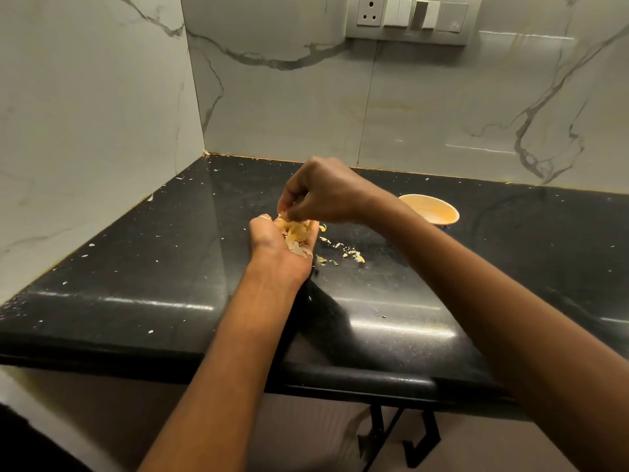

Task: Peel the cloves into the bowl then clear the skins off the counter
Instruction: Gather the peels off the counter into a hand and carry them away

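Observation:
My left hand (272, 247) is held palm up over the black counter (170, 253), cupping a pile of pale garlic skins (295, 233). Just above it, my right hand (323, 195) has its fingertips bunched down onto the top of that pile, pinching skins. Several loose skin scraps (343, 252) lie on the counter right of my left hand. An orange bowl (434, 209) stands further right, partly behind my right forearm; its contents cannot be made out.
Marble walls close the counter at the left and back. A socket and switch panel (408, 18) sits high on the back wall. Tiny white flecks dot the counter's left side. The front edge (238, 362) runs near me, with a black bracket (398, 434) below.

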Action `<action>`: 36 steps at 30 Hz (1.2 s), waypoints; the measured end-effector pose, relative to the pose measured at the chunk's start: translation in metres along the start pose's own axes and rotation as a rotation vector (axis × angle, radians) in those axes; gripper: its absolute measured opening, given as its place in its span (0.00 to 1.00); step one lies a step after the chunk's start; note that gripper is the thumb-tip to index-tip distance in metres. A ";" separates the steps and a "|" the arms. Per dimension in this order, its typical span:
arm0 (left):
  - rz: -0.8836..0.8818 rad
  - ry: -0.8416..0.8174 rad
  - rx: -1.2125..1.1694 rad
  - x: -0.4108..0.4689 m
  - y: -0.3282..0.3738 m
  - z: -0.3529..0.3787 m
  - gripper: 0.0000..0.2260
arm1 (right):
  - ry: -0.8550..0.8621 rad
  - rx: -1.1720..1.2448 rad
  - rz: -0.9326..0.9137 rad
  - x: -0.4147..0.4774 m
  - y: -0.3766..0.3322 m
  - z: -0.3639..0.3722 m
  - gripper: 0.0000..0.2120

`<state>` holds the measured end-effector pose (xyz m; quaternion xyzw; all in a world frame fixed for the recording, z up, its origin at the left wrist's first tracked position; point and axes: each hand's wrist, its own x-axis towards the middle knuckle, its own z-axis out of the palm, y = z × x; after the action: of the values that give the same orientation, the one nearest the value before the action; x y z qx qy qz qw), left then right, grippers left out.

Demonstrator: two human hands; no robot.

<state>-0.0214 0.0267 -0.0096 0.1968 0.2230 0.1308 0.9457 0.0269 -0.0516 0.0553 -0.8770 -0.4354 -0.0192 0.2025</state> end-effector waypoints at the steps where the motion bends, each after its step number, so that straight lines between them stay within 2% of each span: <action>1: -0.001 0.000 0.001 0.001 0.001 0.000 0.21 | -0.023 -0.020 0.000 0.000 -0.001 -0.001 0.07; 6: -0.006 0.001 0.000 0.001 0.001 0.000 0.21 | -0.046 -0.034 0.016 -0.001 -0.005 -0.008 0.13; 10: 0.003 0.003 -0.039 0.001 0.002 0.001 0.21 | 0.009 -0.041 -0.006 -0.001 -0.007 -0.012 0.16; 17: -0.009 0.010 -0.037 -0.003 0.001 0.002 0.22 | 0.184 -0.003 -0.037 -0.005 0.007 -0.010 0.06; 20: -0.012 -0.006 -0.029 -0.001 0.002 0.001 0.22 | 0.176 0.002 -0.028 -0.008 0.013 -0.008 0.09; 23: -0.009 -0.016 -0.025 -0.001 0.002 0.001 0.22 | 0.250 -0.007 -0.006 -0.015 0.019 -0.006 0.02; 24: -0.007 -0.022 -0.017 -0.001 0.002 0.001 0.23 | 0.273 -0.001 0.000 -0.019 0.021 -0.005 0.04; 27: -0.007 -0.033 0.007 -0.002 0.004 0.000 0.23 | 0.234 0.014 0.019 -0.036 0.033 -0.001 0.08; 32: 0.001 -0.055 -0.035 -0.005 0.005 -0.002 0.24 | 0.073 0.077 0.185 -0.067 0.064 0.024 0.21; 36: 0.024 -0.054 -0.059 -0.013 0.010 -0.008 0.24 | 0.025 0.160 0.194 -0.064 0.076 0.042 0.20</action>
<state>-0.0379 0.0342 -0.0071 0.1750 0.1910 0.1434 0.9552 0.0397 -0.1257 -0.0228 -0.8958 -0.3458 0.0244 0.2783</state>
